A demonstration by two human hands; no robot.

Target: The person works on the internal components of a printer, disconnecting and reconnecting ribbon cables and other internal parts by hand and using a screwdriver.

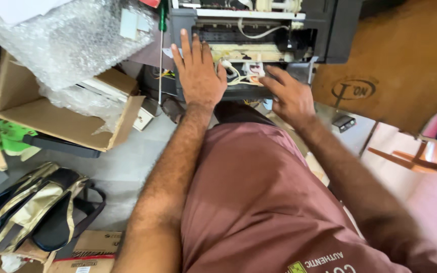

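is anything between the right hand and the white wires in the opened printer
Nothing visible does. The right hand is already at the white wires on the front of the opened printer, its fingers reaching right up to them. The left hand lies flat on the printer beside them, to one side, not across the way.

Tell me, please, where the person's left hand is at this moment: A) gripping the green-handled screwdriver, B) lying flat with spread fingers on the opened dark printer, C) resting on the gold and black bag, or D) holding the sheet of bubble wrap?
B: the left hand lies palm down, fingers spread, on the opened printer, while the right hand pinches at the pale wires beside it.
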